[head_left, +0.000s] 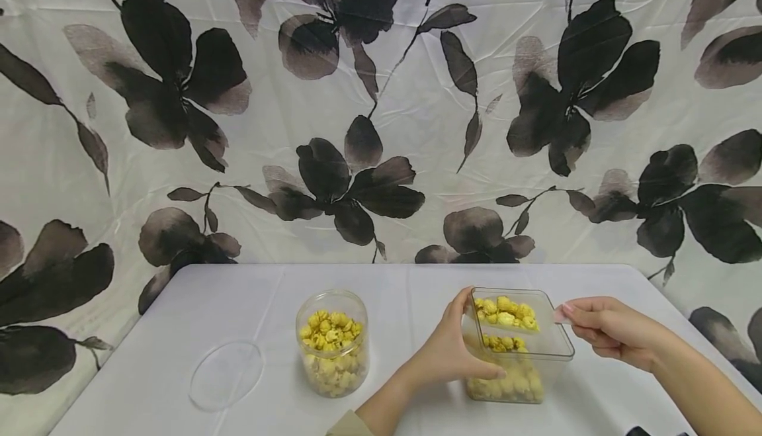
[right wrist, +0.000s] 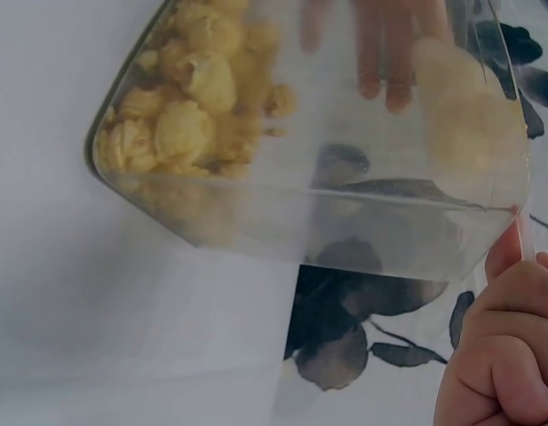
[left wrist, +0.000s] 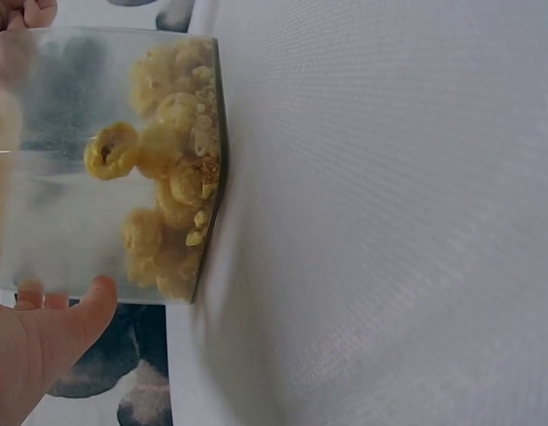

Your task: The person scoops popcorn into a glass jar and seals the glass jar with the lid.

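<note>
A clear rectangular container (head_left: 506, 390) stands on the white table at the right, with yellow popcorn (left wrist: 180, 186) at its bottom. My left hand (head_left: 452, 350) grips its left side, thumb across the near wall and fingers behind. My right hand (head_left: 619, 330) pinches a thin, whitish translucent piece (head_left: 561, 315) at the right rim. That piece looks like the handle of a scoop; the rest is hard to make out through the wall. More popcorn (head_left: 506, 311) sits high inside the container, apart from the lower pile. In the right wrist view, curled right fingers (right wrist: 513, 337) show beside the rim.
Left of the container stands a clear round jar (head_left: 333, 373) with popcorn in it, its top uncovered. A clear round lid (head_left: 226, 409) lies flat further left. Behind the table (head_left: 149, 356) hangs a flowered cloth. A black object (head_left: 638, 431) shows at the bottom right edge.
</note>
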The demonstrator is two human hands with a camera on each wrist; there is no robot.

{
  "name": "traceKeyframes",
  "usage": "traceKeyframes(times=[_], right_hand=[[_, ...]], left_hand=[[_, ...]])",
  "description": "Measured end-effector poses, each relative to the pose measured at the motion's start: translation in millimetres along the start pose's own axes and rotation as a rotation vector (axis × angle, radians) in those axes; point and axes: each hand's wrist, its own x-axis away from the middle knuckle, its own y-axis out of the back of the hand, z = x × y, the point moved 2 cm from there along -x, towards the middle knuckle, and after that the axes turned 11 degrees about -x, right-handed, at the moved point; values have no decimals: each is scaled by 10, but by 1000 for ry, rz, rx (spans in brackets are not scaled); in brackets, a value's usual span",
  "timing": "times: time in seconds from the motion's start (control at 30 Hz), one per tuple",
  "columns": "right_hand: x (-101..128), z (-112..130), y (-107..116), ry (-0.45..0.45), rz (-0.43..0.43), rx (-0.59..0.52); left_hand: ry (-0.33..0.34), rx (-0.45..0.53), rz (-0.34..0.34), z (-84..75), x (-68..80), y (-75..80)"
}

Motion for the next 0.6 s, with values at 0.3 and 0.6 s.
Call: traceKeyframes(times=[0.3,0.6], right_hand=[[42,-55,46,-10,23,-55],[84,-73,75,10,94,-87]], left_hand=[[-13,6,-8,25,-6,-13],[-20,-3,-7,26,-7,-10]])
